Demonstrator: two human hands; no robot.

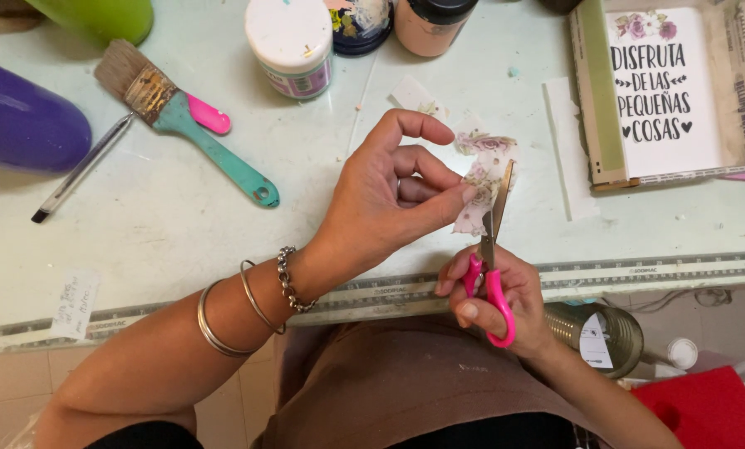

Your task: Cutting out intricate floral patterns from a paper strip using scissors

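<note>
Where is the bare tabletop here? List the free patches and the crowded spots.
Free: the pale tabletop between the teal-handled flat paintbrush and the ruler strip along the table edge, and the stretch between the white paper strip and that ruler. Crowded: the far edge, with the white-lidded paint jar, and the middle, where the hands cut flowered paper.

The purple cup (19, 120) ran off the left edge, and the green container (98, 15) was cut by the top edge, as were the dark jar (357, 23) and the peach jar (433, 23). The right hand (497, 303) hid most of the pink scissors (490, 274) handles. The handwriting on the small paper note (73, 303) at the near left was too small to tell. The red cloth (705, 411) ran off the near right corner.
</note>
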